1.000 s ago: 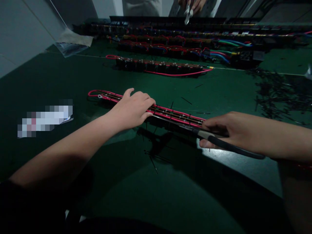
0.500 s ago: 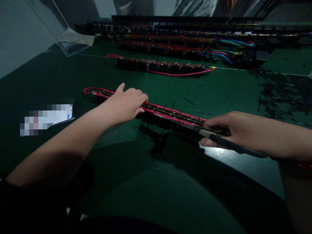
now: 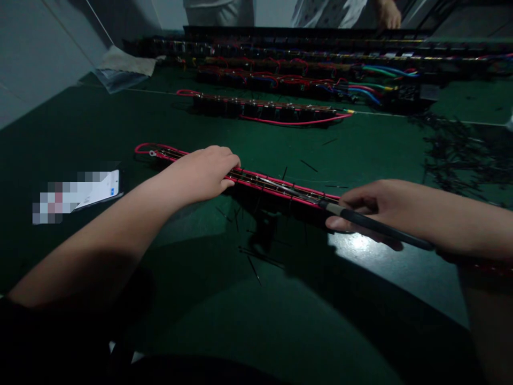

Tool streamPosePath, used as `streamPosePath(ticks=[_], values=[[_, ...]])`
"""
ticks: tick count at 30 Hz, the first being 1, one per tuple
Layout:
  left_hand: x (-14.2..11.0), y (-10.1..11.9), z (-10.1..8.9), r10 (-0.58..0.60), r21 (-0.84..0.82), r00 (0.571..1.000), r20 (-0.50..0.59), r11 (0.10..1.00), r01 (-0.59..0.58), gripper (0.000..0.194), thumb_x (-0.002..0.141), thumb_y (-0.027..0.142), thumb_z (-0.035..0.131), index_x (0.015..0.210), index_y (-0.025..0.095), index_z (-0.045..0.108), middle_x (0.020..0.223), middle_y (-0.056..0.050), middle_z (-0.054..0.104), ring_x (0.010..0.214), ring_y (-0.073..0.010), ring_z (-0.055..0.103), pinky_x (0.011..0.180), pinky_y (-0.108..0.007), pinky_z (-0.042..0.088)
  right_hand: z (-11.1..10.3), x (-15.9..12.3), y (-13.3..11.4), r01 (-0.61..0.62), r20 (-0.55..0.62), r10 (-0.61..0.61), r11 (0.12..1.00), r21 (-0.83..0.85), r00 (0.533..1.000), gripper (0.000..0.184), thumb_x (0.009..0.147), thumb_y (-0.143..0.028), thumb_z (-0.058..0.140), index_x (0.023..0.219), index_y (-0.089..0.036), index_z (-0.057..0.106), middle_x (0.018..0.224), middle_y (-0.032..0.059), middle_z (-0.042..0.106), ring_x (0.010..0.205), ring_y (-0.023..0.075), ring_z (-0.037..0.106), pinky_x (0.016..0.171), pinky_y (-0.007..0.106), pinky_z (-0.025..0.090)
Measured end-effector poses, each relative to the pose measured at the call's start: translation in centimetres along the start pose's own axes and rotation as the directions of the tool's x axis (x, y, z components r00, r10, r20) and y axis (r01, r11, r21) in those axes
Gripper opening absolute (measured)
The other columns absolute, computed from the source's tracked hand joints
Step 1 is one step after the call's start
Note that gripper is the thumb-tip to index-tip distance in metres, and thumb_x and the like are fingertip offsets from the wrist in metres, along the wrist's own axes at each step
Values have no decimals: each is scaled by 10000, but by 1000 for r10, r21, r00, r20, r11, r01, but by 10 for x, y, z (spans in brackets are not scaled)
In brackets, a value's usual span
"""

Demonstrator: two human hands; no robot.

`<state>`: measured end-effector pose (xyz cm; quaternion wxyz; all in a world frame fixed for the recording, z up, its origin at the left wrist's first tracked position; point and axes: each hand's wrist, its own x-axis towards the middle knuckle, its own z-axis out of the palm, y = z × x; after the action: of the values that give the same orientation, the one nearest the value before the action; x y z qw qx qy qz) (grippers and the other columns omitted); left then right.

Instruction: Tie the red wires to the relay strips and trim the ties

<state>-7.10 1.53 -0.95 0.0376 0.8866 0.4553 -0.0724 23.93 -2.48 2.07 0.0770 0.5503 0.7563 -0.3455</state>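
A long narrow strip (image 3: 276,186) with red wires along both edges and dark bands around it lies slantwise on the green table. My left hand (image 3: 206,168) is closed over its middle, fingers on the far side and thumb on the near side. A red wire loop (image 3: 150,145) with a ring terminal (image 3: 153,153) sticks out at its left end. My right hand (image 3: 372,208) grips a slim hand tool (image 3: 371,222) with dark handles and a long silvery tip. This tip lies over the strip's top; whether it touches is unclear.
Several thin black offcuts (image 3: 254,270) lie near the strip, and a pile of them (image 3: 460,155) is at right. A similar wired strip (image 3: 264,107) and more wired assemblies (image 3: 272,77) stand behind. A phone (image 3: 98,190) lies at left. Another person's hand (image 3: 388,13) shows at the back.
The tool has shifted upward from the strip's near edge to over its top, and its silvery tip now shows. My left hand moved slightly left and its raised finger came down.
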Motion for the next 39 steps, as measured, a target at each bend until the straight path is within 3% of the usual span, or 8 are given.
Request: streamPosePath(ticks=[3,6,15,39], values=[[-2,3,-2,40,-50,998,-50,998,-43,406,895,313,503,1267,173,586,1263,-112,620,1189,-271,565,1035,-415,442,-1,-2,-4,-89,141,79,994,65,987,646,683,-826,589,742,-191,694,595,25,554,484,125,454,432,275,316],[-3,10,-2,72,-107,993,-95,991,-82,465,894,345,511,1329,185,555,1320,-109,602,1231,-277,544,1062,-431,426,-2,-4,-9,-121,180,101,987,105,979,637,673,-827,590,711,-195,654,583,20,523,489,130,452,439,282,316],[1,21,7,92,-165,985,-148,979,-116,522,895,542,547,1242,159,620,1251,-128,613,1186,-298,542,1019,-444,442,-5,-8,-10,-130,252,102,987,97,962,589,662,-796,631,670,-207,619,557,16,518,465,128,447,430,283,295],[2,22,8,89,-153,986,-138,982,-110,519,883,532,568,1246,163,615,1240,-124,611,1167,-293,543,993,-433,456,2,1,-8,-124,270,75,978,169,960,559,728,-741,633,701,-183,609,511,-18,487,417,95,430,413,250,310]])
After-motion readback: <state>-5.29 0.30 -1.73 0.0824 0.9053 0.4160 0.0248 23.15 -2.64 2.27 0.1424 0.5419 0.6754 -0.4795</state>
